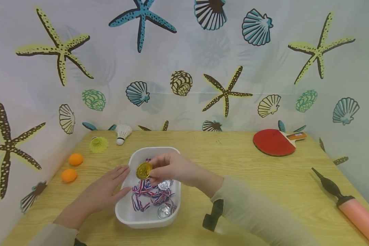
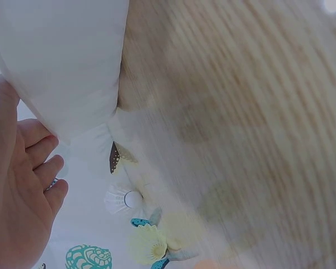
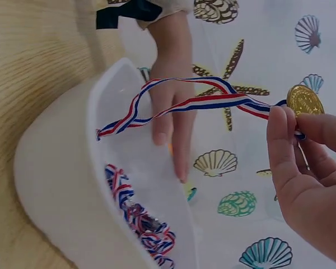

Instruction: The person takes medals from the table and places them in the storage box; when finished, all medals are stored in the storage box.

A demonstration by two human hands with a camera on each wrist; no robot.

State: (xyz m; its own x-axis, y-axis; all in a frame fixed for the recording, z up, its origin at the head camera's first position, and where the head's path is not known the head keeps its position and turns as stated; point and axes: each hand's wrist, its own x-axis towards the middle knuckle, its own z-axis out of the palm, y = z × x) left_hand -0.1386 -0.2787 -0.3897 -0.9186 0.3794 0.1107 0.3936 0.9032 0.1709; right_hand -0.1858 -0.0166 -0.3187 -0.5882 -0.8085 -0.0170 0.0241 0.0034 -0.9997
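Observation:
My right hand pinches a gold medal between thumb and fingers, above a white plastic tub. In the right wrist view, the medal's red, white and blue ribbon stretches from the hand down to the tub's inner wall. Several tangled striped ribbons lie inside the tub with a silver medal near its front corner and another silver medal under my right hand. My left hand rests with straight fingers along the tub's left rim; the left wrist view shows its fingertips against the tub's outer wall.
Two orange balls sit left of my left hand. Behind them are a yellow shuttlecock and a white shuttlecock. A red table-tennis paddle lies at the back right, and a pink hand pump at the right edge.

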